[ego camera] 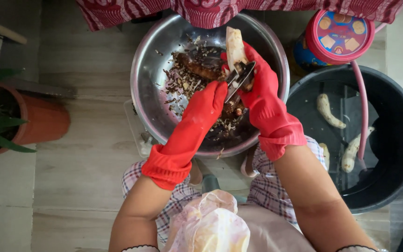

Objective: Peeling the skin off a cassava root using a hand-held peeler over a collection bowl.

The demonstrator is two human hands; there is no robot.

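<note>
Right hand (257,86) grips pale root (235,46); left hand (206,105) clasps peeler (238,80) over bowl (145,60).

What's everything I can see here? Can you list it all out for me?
steel bowl: one, silver, centre, on the floor
peelings: a heap, brown, inside the bowl
root: one, half peeled, pale, held over the bowl
peeler: one, metal, against the root
black tub: one, right, with water
peeled roots: at least three, whitish, in the tub
hose: one, pink, into the tub
round tin: one, red lid, upper right
plant pot: one, terracotta, left
left hand: red glove, on the peeler
right hand: red glove, gripping the root
</note>
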